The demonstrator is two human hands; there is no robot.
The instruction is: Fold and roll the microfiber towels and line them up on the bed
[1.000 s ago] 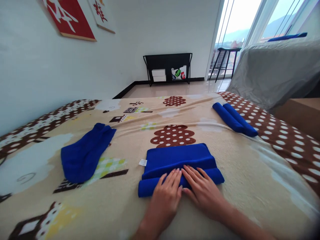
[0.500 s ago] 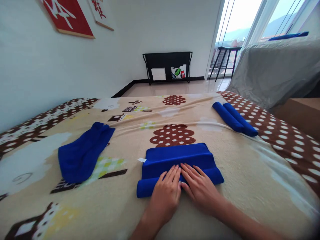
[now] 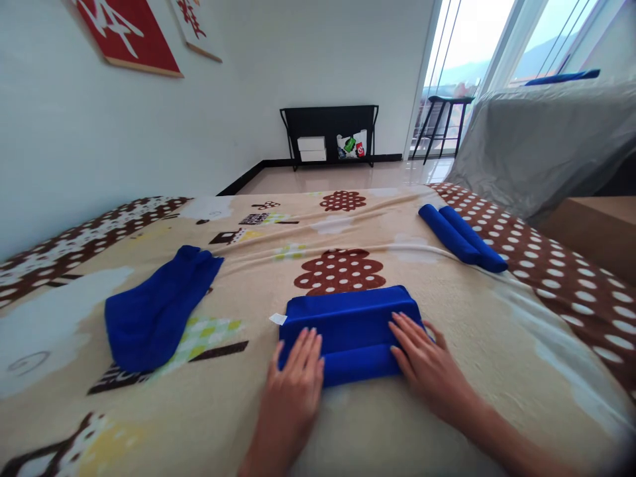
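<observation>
A blue cloth (image 3: 350, 324) lies in front of me on the patterned blanket, its near edge rolled or folded over and a small white tag at its left corner. My left hand (image 3: 295, 374) rests on the near left end of the cloth, fingers stretched out. At the right end, my right hand (image 3: 424, 358) lies with its fingers spread over the cloth's edge. Neither hand grips the cloth visibly. Two rolled blue cloths (image 3: 462, 238) lie side by side at the right. A loosely folded blue cloth (image 3: 159, 311) is on the left.
The blanket (image 3: 238, 411) covers a wide bed-like surface with a brown dotted border. Beyond it stand a black rack (image 3: 328, 132) and a dark stool (image 3: 442, 122). A grey-covered piece (image 3: 546, 139) and a cardboard box (image 3: 596, 232) are at the right.
My hands have moved apart from the middle of the cloth, the left one to its left end and the right one to its right end. The view has shifted slightly.
</observation>
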